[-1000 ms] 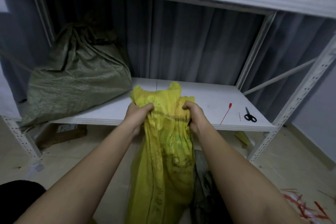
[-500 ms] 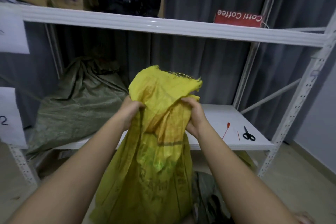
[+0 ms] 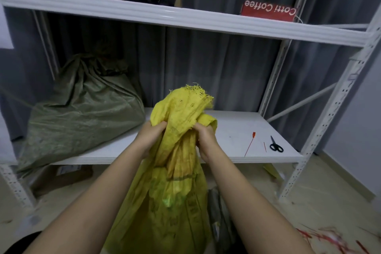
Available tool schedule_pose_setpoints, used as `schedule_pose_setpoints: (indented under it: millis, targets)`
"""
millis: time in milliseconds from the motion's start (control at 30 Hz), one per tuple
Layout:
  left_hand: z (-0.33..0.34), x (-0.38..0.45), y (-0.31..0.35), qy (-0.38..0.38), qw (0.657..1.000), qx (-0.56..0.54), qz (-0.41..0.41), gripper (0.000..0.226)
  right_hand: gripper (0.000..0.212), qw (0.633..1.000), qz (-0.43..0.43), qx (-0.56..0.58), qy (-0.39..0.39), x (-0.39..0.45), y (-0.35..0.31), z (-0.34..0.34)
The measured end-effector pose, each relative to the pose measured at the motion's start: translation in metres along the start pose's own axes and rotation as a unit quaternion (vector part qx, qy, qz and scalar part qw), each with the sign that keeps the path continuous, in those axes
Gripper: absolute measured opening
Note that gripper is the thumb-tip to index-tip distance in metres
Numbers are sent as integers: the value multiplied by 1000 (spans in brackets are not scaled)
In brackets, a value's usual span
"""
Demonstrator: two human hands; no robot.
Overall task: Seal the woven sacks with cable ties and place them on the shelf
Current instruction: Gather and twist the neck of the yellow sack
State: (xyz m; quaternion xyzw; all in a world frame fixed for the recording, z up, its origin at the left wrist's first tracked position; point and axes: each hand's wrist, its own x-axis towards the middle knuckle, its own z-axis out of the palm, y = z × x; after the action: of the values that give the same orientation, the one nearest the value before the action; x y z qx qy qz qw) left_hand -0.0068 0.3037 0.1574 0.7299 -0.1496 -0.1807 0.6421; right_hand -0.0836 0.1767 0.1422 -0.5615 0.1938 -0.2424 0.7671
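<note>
Fingers (image 3: 198, 128) of right hand (image 3: 206, 140) and left hand (image 3: 151, 137) curl tight into bunched neck of yellow woven sack (image 3: 175, 171), one per side. Sack hangs upright, long axis vertical, frayed mouth above grip, before lower shelf (image 3: 231, 136). Red cable tie (image 3: 249, 144) lies on shelf, right of right hand, nearer it; scissors (image 3: 275, 145) beyond.

grey curtain (image 3: 216, 68) | beige floor (image 3: 329, 208) | dim light
</note>
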Motion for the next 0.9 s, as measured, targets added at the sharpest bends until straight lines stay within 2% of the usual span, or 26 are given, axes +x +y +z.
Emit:
schedule_pose_setpoints:
  millis: [100, 167, 233, 333, 433, 500, 533, 633, 700, 767, 833, 900]
  targets:
    - [-5, 4, 4, -31, 999, -12, 3, 33, 57, 996, -34, 62, -61, 4, -16, -10]
    - [-7, 6, 9, -25, 999, -32, 21, 42, 63, 992, -29, 100, -67, 8, -28, -8]
    - [-8, 7, 18, -18, 998, -26, 60, 45, 59, 995, -47, 79, -36, 12, -39, -5]
    - [-4, 5, 30, 10, 989, 33, 143, 51, 42, 995, -100, -13, 0, 13, -51, 5]
    - [6, -2, 39, 80, 970, 50, 223, 27, 33, 985, -143, -96, 5, 11, -51, 14]
    - [11, -2, 39, 100, 970, 44, 219, 11, 36, 985, -132, -107, 7, 10, -45, 19]
    - [12, 0, 37, 91, 976, 31, 197, 12, 39, 988, -116, -100, 3, 10, -42, 21]
    - [12, 0, 33, 2, 990, -33, 134, 22, 46, 997, -73, -26, -27, 10, -38, 23]
    - [12, -3, 32, -59, 987, -61, 134, 31, 45, 997, -66, 16, -45, 6, -40, 23]
    - [11, -11, 33, -115, 981, -77, 133, 55, 40, 997, -61, 24, -48, 1, -43, 24]
    - [10, -15, 34, -125, 980, -17, 152, 84, 34, 998, -55, -11, -33, -1, -46, 25]
    - [9, -15, 33, -94, 976, 66, 187, 85, 32, 997, -45, -54, -25, -2, -49, 25]
